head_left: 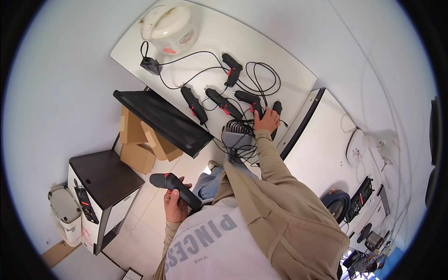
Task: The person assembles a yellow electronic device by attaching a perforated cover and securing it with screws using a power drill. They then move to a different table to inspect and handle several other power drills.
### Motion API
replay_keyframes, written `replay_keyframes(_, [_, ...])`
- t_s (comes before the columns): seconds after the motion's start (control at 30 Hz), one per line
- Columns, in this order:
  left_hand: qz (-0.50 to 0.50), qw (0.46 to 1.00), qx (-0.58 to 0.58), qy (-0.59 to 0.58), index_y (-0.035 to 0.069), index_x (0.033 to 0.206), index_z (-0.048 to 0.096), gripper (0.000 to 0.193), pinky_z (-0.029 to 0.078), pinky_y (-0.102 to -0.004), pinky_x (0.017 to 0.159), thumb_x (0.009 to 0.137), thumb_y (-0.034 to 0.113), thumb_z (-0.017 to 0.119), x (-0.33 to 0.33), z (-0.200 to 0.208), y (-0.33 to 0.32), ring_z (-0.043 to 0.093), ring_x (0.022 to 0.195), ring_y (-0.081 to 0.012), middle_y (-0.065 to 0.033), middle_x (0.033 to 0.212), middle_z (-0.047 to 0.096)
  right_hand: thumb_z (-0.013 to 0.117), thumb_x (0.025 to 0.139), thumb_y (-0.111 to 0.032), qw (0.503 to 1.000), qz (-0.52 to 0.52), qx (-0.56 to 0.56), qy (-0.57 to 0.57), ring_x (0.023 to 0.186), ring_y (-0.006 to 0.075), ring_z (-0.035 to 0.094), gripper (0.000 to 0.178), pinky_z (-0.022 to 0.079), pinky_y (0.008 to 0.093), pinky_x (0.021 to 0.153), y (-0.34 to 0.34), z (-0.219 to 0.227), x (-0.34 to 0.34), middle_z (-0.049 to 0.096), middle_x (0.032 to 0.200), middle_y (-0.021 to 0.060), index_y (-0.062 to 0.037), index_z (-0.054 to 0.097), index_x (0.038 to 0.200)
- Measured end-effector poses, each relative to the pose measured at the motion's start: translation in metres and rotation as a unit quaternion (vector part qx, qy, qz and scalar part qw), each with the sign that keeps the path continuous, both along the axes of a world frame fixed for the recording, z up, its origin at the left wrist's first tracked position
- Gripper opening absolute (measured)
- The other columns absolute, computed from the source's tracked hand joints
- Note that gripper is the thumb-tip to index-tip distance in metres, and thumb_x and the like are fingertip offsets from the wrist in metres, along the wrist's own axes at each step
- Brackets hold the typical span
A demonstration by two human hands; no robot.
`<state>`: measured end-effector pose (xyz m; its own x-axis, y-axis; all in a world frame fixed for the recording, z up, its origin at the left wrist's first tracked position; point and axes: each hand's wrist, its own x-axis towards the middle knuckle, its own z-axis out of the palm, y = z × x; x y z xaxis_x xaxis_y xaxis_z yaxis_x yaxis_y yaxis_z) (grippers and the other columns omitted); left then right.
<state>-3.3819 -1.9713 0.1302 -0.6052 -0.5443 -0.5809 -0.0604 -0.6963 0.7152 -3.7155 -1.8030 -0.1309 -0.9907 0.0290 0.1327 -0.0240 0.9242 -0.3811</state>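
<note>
My left hand [174, 205] is wrapped round a black cordless screwdriver [188, 197] with a red switch, held low in front of my body, off the table. My right hand [268, 122] reaches onto the white table [205, 35], its thumb and fingers about the handle of a pistol-shaped black screwdriver [248, 98]. Another black screwdriver [277, 108] lies close against its right side, partly hidden. Further black screwdrivers with red switches lie to the left: one bent [232, 70], one straight [194, 103] and one slanted [224, 103]. Beside my right wrist stands a grey charging block [237, 138] full of cables.
A white rice cooker [169, 30] stands at the far left of the table, near a black power adapter [150, 65]. Thin black cables [262, 77] loop among the tools. Left of the table are a black chair-like panel [163, 121], cardboard boxes [137, 158] and a dark-topped cabinet [105, 177].
</note>
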Motion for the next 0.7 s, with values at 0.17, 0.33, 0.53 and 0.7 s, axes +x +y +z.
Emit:
replay_keyframes(0.17, [0.006, 1.0, 0.004, 0.004, -0.004, 0.13, 0.052, 0.055, 0.03, -0.0146, 0.043, 0.091, 0.032, 0.066, 0.0, -0.001, 0.0, 0.039, 0.047, 0.0004, -0.0165, 0.102, 0.069, 0.073, 0.081, -0.033, 0.993, -0.101, -0.052, -0.031, 0.122, 0.0378, 0.04, 0.065, 0.033, 0.0551, 0.101, 0.057, 0.004, 0.024, 0.045, 0.127, 0.0186, -0.006, 0.046, 0.133])
replay_keyframes(0.33, [-0.014, 1.0, 0.006, 0.002, -0.005, 0.131, 0.052, 0.055, 0.031, -0.0142, 0.044, 0.091, 0.032, 0.066, -0.007, -0.003, 0.0, 0.04, 0.047, 0.0006, -0.0171, 0.103, 0.069, 0.077, 0.075, -0.033, 0.99, -0.08, -0.088, -0.073, 0.118, 0.0423, 0.041, 0.077, 0.036, 0.0517, 0.101, 0.072, -0.021, 0.049, 0.044, 0.125, 0.0236, -0.0004, 0.042, 0.135])
replay_keyframes(0.53, [-0.036, 0.999, 0.018, 0.014, -0.005, 0.131, 0.051, 0.055, 0.031, -0.0138, 0.045, 0.091, 0.031, 0.066, -0.011, -0.004, -0.002, 0.04, 0.048, 0.001, -0.0173, 0.103, 0.069, 0.077, 0.072, -0.039, 0.983, -0.13, -0.076, -0.109, 0.114, 0.0396, 0.046, 0.074, 0.036, 0.05, 0.102, 0.057, -0.022, 0.049, 0.05, 0.118, 0.0211, -0.0024, 0.047, 0.13])
replay_keyframes(0.7, [-0.04, 0.999, 0.017, 0.014, -0.005, 0.131, 0.051, 0.055, 0.031, -0.0139, 0.045, 0.091, 0.03, 0.066, -0.013, -0.003, -0.002, 0.039, 0.048, 0.0011, -0.0172, 0.103, 0.069, 0.077, 0.072, -0.037, 0.979, -0.156, -0.051, -0.122, 0.114, 0.0378, 0.047, 0.07, 0.039, 0.0492, 0.1, 0.049, -0.01, 0.04, 0.053, 0.116, 0.0187, -0.0029, 0.049, 0.127])
